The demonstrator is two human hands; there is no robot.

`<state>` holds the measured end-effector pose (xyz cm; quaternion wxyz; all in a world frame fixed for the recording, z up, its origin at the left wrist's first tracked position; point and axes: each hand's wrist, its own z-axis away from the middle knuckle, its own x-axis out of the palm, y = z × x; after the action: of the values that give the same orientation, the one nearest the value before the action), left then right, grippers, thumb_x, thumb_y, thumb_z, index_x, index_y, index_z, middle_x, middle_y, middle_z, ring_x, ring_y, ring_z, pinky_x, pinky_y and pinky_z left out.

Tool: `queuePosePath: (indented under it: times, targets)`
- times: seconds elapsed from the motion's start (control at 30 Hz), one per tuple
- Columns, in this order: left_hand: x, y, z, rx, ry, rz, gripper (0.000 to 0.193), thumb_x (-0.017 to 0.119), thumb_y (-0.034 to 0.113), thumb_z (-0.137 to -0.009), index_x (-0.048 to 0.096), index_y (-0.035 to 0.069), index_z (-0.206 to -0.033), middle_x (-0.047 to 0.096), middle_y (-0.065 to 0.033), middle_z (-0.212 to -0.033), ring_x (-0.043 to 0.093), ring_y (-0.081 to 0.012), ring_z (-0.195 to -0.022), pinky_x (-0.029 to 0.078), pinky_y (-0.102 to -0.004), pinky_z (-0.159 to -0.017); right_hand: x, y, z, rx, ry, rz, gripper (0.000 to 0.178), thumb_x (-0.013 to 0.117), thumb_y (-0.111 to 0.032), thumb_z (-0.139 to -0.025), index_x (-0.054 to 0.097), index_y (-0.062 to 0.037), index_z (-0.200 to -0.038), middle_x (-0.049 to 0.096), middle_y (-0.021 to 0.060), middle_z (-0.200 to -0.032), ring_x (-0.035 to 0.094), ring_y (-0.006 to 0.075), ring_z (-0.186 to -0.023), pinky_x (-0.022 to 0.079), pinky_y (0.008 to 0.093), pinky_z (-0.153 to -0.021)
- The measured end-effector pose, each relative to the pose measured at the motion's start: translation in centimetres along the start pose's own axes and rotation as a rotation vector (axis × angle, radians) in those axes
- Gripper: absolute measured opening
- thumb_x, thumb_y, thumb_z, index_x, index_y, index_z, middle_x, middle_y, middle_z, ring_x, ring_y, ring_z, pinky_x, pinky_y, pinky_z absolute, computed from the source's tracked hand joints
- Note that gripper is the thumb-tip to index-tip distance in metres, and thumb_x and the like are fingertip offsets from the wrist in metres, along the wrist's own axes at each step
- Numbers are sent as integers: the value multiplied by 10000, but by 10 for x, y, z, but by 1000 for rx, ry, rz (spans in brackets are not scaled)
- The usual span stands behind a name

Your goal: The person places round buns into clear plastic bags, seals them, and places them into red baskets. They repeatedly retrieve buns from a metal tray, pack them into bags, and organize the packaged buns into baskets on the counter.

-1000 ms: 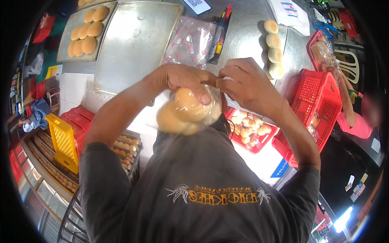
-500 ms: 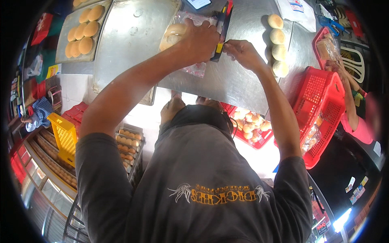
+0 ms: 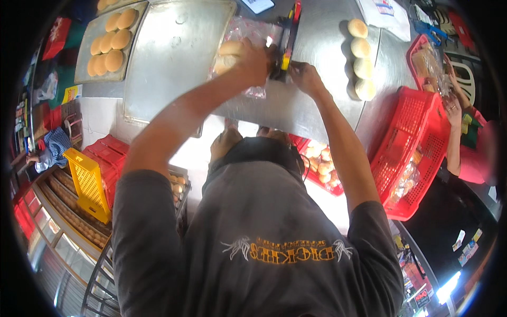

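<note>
A clear plastic bag [image 3: 248, 29] with pale round buns [image 3: 228, 48] inside lies on the steel table. My left hand [image 3: 256, 63] is closed at the bag's right side, by a long black sealer [image 3: 288, 39] with red and yellow parts. My fingertips there are shadowed, but they appear to grip the gathered plastic. My right hand [image 3: 307, 79] is closed beside the sealer's near end, close to its yellow piece. What its fingers pinch, if anything, is too small to make out.
Several loose buns [image 3: 362, 68] stand in a row on the right of the table [image 3: 317, 111]. Bare baking tray [image 3: 174, 58] and bun-filled tray [image 3: 101, 74] lie left. Red crates [image 3: 404, 121] stand right, near another person's hands [image 3: 451, 105]. A phone [image 3: 257, 4] lies at the far edge.
Both hands have shifted slightly nearer and to the left around the sealer. More of the buns in the bag now shows. The other person's hands have moved a little.
</note>
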<state>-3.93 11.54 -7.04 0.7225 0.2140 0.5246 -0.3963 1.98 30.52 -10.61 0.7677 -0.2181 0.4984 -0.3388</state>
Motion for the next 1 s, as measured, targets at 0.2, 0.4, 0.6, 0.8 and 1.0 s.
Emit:
queuePosePath:
  times: [0.2, 0.4, 0.6, 0.8, 1.0]
  targets:
    - [-1, -64, 29, 7, 116, 326, 850, 868, 236, -630, 568, 157, -1421, 579, -93, -1383, 603, -343, -1210, 497, -489, -1027, 26, 35, 55, -23, 87, -294, 541, 736, -370, -939, 641, 9, -1313, 758, 183, -1046, 735, 288, -878, 560, 395, -790]
    - [-30, -60, 89, -23, 164, 617, 841, 896, 333, -620, 603, 132, -1381, 623, -164, -1317, 628, -363, -1199, 522, -456, -993, 58, -47, 121, -29, 19, -581, 888, 863, -363, -796, 453, -9, -1500, 670, 198, -1280, 680, 274, -1069, 540, 362, -918]
    - [-43, -9, 130, -23, 141, 1059, 898, 895, 450, -653, 577, 22, -1376, 602, -222, -1310, 609, -401, -1205, 498, -445, -1023, 54, -106, 138, -203, 234, -471, 1111, 928, -304, -652, 348, 32, -1537, 570, 232, -1397, 604, 289, -1255, 507, 372, -1016]
    - [-46, 49, 146, 3, 123, 1369, 793, 793, 498, -860, 523, -16, -1399, 601, -218, -1293, 614, -334, -1192, 483, -402, -1022, 51, -91, 190, -128, 282, -753, 939, 866, -124, -672, 425, -29, -1496, 619, 148, -1318, 616, 228, -1210, 506, 343, -1029]
    - [-2, 86, 160, 150, -14, 1676, 726, 774, 421, -908, 500, -15, -1419, 611, -234, -1275, 620, -302, -1191, 497, -381, -997, 55, -34, 254, 134, 337, -770, 800, 854, -150, -724, 506, -73, -1441, 651, 150, -1283, 644, 260, -1199, 545, 390, -1001]
